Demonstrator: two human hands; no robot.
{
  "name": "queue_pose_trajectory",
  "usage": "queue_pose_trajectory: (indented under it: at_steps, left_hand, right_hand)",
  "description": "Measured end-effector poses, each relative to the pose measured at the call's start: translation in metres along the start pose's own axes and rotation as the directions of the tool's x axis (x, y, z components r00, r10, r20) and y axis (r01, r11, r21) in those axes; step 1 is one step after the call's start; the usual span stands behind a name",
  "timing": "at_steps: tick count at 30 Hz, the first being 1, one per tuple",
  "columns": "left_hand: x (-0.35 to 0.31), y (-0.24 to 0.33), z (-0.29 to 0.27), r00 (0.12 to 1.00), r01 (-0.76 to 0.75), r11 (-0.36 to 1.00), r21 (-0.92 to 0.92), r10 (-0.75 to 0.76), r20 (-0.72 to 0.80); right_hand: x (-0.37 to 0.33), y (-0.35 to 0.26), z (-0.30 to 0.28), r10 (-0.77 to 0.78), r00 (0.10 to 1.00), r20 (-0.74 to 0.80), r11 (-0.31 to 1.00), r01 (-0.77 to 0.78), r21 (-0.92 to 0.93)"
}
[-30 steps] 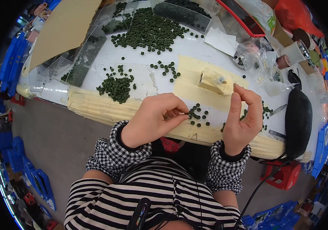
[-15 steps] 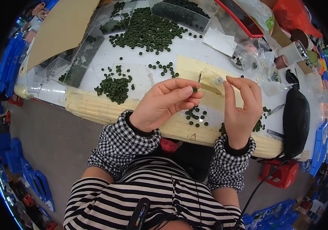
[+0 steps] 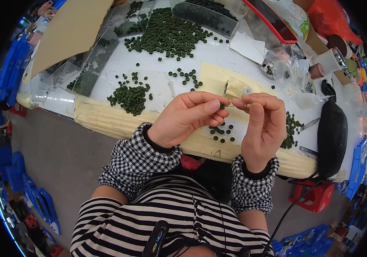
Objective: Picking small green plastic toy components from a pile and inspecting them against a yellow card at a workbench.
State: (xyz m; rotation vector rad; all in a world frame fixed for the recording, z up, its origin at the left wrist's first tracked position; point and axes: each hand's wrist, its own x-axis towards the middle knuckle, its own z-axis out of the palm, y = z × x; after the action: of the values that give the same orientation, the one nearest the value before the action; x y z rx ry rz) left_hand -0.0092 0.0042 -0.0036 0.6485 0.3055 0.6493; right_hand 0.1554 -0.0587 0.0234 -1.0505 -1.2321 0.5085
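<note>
Close together over the near edge of the table are my two hands, both pinched. My left hand (image 3: 188, 115) holds a small dark green round bead-like piece (image 3: 222, 106) between thumb and fingertips. In my right hand (image 3: 264, 128), thumb and forefinger close on a thin, pale, needle-like piece (image 3: 238, 106), which points at the green piece. Whether the two touch is too small to tell. Just behind the fingers stands a clear block (image 3: 235, 87) with a small whitish cylinder (image 3: 247, 90) beside it, on a cream sheet (image 3: 211, 73). Several loose green pieces (image 3: 222, 131) lie below the hands.
A large heap of green pieces (image 3: 166, 32) spreads at the back, a smaller heap (image 3: 130, 98) at left, another (image 3: 292, 128) at right. Clear trays (image 3: 95, 64), cardboard (image 3: 65, 32), a red-edged phone-like thing (image 3: 273, 21), tweezers-like metal (image 3: 311, 123) and a black pouch (image 3: 332, 132) surround them.
My right hand has moved left and slightly down, from beside the whitish cylinder to my left fingertips. The thin piece now shows between the hands. My left hand has barely moved.
</note>
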Motion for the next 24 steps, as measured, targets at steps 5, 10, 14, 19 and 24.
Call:
queue_pose_trajectory:
  at_steps: [5,10,14,19,24]
  left_hand:
    - [-0.0002,-0.0012,-0.0007,1.0,-0.006,1.0,0.002,0.006,-0.005]
    - [-0.0004,-0.0016,-0.0008,1.0,-0.012,1.0,0.003,0.012,-0.008]
    - [-0.0014,-0.0004,0.0003,1.0,-0.001,0.999,0.043,0.002,-0.019]
    - [-0.001,-0.0008,0.0,1.0,-0.007,0.999,0.043,0.008,-0.015]
    - [-0.0016,-0.0009,0.0002,1.0,-0.021,0.998,0.059,0.023,-0.021]
  right_hand:
    - [0.0003,0.0019,0.0011,-0.004,1.0,0.006,1.0,0.004,-0.001]
    - [0.0005,0.0017,0.0023,-0.006,1.0,0.005,1.0,0.006,-0.019]
    - [0.0005,0.0027,0.0021,-0.013,1.0,0.008,0.999,0.014,-0.043]
    - [0.0005,0.0024,0.0025,-0.004,1.0,0.002,0.999,0.004,-0.033]
    - [0.0036,0.0005,-0.0021,-0.012,0.992,-0.124,0.999,0.008,-0.036]
